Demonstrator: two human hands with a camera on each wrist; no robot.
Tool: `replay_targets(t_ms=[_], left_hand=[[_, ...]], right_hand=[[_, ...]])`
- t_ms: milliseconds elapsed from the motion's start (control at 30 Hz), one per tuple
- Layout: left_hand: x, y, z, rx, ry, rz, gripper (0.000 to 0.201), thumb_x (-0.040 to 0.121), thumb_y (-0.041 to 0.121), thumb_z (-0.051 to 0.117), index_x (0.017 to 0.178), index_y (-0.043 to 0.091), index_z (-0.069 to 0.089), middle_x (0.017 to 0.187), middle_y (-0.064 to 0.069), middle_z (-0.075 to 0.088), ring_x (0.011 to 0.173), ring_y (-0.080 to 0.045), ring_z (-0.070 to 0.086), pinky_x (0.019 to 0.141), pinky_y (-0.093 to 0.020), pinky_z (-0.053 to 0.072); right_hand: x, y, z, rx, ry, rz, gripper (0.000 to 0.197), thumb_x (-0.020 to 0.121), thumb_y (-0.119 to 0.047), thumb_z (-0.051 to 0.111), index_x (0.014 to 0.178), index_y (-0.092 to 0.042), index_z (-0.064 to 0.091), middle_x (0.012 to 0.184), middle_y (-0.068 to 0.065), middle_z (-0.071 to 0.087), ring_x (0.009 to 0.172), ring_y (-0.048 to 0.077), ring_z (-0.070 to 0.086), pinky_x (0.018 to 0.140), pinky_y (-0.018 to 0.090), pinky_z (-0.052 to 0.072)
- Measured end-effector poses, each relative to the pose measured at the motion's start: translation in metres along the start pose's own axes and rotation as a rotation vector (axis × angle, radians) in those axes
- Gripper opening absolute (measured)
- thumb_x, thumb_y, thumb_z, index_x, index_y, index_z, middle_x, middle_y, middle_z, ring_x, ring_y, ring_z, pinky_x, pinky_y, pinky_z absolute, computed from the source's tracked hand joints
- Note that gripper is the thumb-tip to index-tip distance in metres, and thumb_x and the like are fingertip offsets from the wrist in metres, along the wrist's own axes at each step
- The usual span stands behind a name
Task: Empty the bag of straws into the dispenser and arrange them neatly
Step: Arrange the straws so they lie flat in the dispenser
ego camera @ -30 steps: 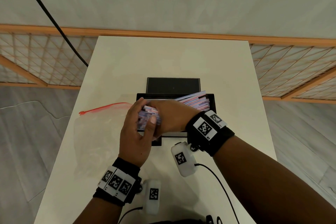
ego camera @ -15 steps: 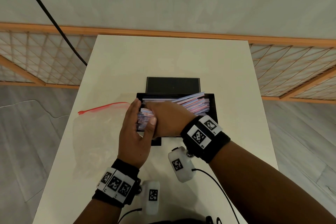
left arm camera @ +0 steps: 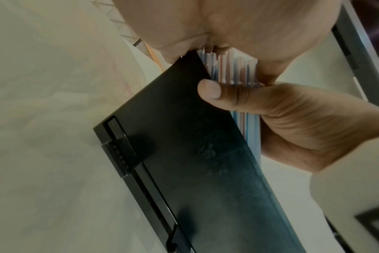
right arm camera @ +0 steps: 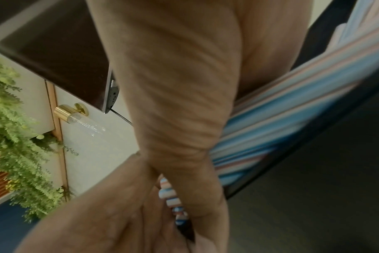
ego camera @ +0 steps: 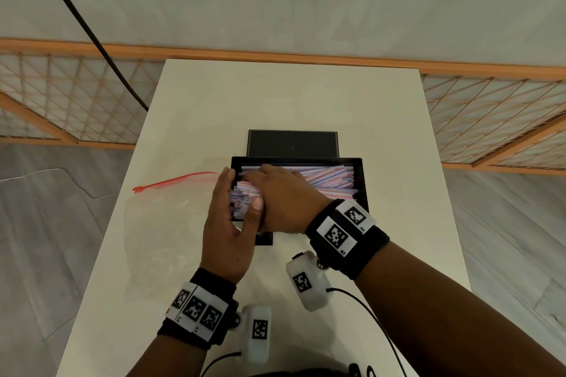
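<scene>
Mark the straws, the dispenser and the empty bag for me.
straws [ego camera: 329,179]: head view, on the striped bundle lying inside the box.
dispenser [ego camera: 361,190]: head view, on its black right wall.
bag [ego camera: 162,217]: head view, on the clear plastic left of the hands.

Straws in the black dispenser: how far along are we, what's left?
Emptying looks done: the clear zip bag with red seal lies flat on the white table, apparently empty. The pink-and-blue striped straws sit in the black dispenser box. In hand: left hand presses the straw ends, right hand lies on top. Left: the straws still fan unevenly; finish aligning.
</scene>
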State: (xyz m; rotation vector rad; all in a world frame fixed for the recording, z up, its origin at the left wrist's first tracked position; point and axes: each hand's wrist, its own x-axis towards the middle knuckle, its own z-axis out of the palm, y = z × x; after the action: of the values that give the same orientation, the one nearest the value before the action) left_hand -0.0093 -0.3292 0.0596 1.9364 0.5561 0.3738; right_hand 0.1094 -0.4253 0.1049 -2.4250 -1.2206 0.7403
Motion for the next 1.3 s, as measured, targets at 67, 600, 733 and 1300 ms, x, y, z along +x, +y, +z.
replay_targets(t_ms=[67, 600, 733, 1300], left_hand=[[0.000, -0.001, 0.000, -0.003, -0.004, -0.003, 0.080, 0.088, 0.057, 0.050, 0.155, 0.019, 0.029, 0.156, 0.007, 0.039, 0.138, -0.004, 0.044, 0.104, -0.002, 0.035], [-0.003, 0.009, 0.004, 0.121, 0.017, 0.115, 0.063, 0.095, 0.056, 0.042, 0.151, 0.030, 0.032, 0.158, 0.006, 0.037, 0.139, -0.012, 0.043, 0.111, -0.057, 0.040], [-0.001, 0.013, 0.005, 0.114, 0.004, 0.101, 0.061, 0.095, 0.053, 0.043, 0.150, 0.031, 0.034, 0.155, 0.006, 0.043, 0.137, -0.011, 0.045, 0.110, -0.059, 0.039], [0.002, 0.010, 0.006, 0.079, -0.001, 0.093, 0.059, 0.097, 0.054, 0.035, 0.149, 0.028, 0.041, 0.150, 0.031, 0.036, 0.137, 0.013, 0.036, 0.116, -0.055, 0.033]], right_hand=[[-0.003, 0.001, 0.001, -0.025, 0.039, 0.012, 0.081, 0.076, -0.054, 0.079, 0.145, -0.025, 0.049, 0.134, 0.004, 0.051, 0.125, 0.027, 0.050, 0.108, 0.050, 0.041], [-0.016, 0.016, 0.007, 0.135, 0.120, 0.006, 0.056, 0.075, -0.043, 0.085, 0.120, -0.017, 0.064, 0.114, 0.004, 0.066, 0.101, 0.022, 0.063, 0.091, 0.044, 0.056], [-0.010, 0.015, 0.008, 0.153, 0.092, -0.037, 0.040, 0.076, -0.036, 0.086, 0.106, -0.016, 0.070, 0.101, 0.002, 0.073, 0.089, 0.022, 0.069, 0.083, 0.044, 0.059], [0.001, 0.010, -0.005, 0.146, -0.059, -0.026, 0.051, 0.074, -0.034, 0.086, 0.119, -0.024, 0.065, 0.103, -0.002, 0.075, 0.086, 0.018, 0.069, 0.084, 0.036, 0.058]])
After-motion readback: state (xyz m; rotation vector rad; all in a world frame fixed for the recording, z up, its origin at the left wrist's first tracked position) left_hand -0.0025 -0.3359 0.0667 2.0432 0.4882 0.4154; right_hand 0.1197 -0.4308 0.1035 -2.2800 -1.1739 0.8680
